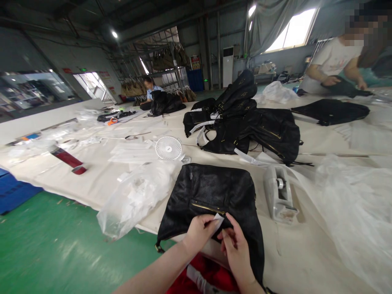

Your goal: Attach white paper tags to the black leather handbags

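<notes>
A black leather bag (214,185) lies flat on the table in front of me, a gold zipper (205,207) across its front. My left hand (200,232) pinches a small piece of white paper (219,220) between thumb and fingers, just by the zipper's right end. On the right, my right hand (235,245) has its index finger stretched toward the zipper end and the paper's edge. Its other fingers are partly curled, and I see nothing held in them. The zipper pull is mostly hidden.
A tape dispenser (279,194) stands right of the bag, a clear plastic bag (137,192) lies left. Behind are a white fan (168,148) and piled black bags (272,128). Plastic sheeting (355,208) covers the right side. A co-worker (335,61) handles dark material at far right.
</notes>
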Demonstrator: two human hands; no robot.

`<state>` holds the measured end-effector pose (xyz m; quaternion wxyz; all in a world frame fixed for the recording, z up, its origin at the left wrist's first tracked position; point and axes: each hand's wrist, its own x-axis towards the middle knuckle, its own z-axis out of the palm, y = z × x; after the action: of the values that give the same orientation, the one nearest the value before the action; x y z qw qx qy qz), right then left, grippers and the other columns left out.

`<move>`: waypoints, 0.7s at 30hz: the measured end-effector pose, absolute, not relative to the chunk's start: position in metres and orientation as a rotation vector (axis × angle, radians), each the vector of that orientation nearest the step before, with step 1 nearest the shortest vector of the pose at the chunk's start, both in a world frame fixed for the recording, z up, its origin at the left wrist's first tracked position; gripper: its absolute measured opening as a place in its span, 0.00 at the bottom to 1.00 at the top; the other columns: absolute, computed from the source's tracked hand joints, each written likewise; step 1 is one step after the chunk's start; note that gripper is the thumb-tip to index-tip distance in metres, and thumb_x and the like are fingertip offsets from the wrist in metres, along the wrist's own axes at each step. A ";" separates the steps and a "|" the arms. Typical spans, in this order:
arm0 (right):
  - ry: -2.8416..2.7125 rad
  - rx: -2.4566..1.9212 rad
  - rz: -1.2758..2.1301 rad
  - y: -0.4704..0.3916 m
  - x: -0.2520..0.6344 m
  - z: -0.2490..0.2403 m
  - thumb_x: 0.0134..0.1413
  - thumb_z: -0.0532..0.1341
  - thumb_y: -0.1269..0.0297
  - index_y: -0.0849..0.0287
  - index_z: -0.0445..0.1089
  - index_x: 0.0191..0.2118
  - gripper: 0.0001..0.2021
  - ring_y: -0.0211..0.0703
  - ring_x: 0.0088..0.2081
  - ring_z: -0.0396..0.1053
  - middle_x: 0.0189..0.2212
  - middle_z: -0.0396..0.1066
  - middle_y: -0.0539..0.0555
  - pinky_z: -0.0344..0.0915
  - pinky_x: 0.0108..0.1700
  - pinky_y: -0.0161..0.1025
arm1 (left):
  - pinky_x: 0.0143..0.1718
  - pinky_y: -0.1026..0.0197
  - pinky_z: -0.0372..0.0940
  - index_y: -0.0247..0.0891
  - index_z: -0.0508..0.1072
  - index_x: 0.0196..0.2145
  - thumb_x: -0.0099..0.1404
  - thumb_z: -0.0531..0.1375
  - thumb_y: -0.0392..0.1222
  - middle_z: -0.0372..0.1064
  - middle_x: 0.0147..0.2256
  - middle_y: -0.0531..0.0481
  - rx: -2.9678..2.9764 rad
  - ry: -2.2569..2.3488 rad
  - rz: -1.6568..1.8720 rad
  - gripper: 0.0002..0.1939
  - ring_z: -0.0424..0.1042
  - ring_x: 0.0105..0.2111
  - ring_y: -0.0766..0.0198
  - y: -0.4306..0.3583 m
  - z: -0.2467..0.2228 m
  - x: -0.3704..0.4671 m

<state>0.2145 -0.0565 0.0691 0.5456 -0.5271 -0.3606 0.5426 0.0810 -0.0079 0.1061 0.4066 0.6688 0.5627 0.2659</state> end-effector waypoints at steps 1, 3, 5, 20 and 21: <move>-0.850 -1.250 1.298 -0.056 0.215 0.070 0.54 0.60 0.52 0.58 0.61 0.61 0.30 0.35 0.19 0.60 0.24 0.70 0.48 0.59 0.19 0.32 | 0.27 0.66 0.54 0.35 0.72 0.23 0.65 0.54 0.45 0.61 0.21 0.56 1.660 1.422 0.675 0.17 0.59 0.24 0.69 -0.007 0.108 0.083; -0.850 -1.245 1.326 -0.055 0.216 0.070 0.53 0.60 0.51 0.58 0.60 0.61 0.31 0.35 0.19 0.60 0.24 0.70 0.49 0.59 0.19 0.32 | 0.27 0.66 0.55 0.35 0.72 0.23 0.65 0.54 0.45 0.62 0.21 0.55 1.621 1.415 0.684 0.17 0.60 0.24 0.68 -0.005 0.110 0.086; -0.853 -1.237 1.347 -0.054 0.218 0.068 0.52 0.61 0.50 0.58 0.60 0.62 0.32 0.35 0.19 0.61 0.24 0.70 0.48 0.59 0.19 0.32 | 0.27 0.66 0.55 0.35 0.71 0.23 0.65 0.54 0.46 0.64 0.21 0.55 1.598 1.406 0.696 0.18 0.61 0.24 0.68 -0.003 0.112 0.088; -0.828 -1.188 1.418 -0.045 0.226 0.061 0.49 0.63 0.44 0.59 0.67 0.54 0.30 0.36 0.15 0.60 0.20 0.69 0.47 0.57 0.16 0.33 | 0.26 0.64 0.59 0.36 0.72 0.24 0.64 0.53 0.54 0.68 0.20 0.52 1.411 1.397 0.660 0.21 0.67 0.23 0.65 0.005 0.104 0.101; -0.838 -1.234 1.349 -0.046 0.227 0.065 0.50 0.62 0.44 0.59 0.68 0.52 0.29 0.36 0.16 0.61 0.21 0.70 0.48 0.58 0.16 0.33 | 0.26 0.64 0.59 0.36 0.73 0.24 0.64 0.54 0.53 0.69 0.21 0.52 1.435 1.437 0.682 0.20 0.67 0.24 0.65 0.006 0.103 0.102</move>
<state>0.2269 -0.0455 0.0652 0.5357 -0.5180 -0.3519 0.5665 0.1017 0.0059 0.1033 0.4790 0.5880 0.5888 0.2795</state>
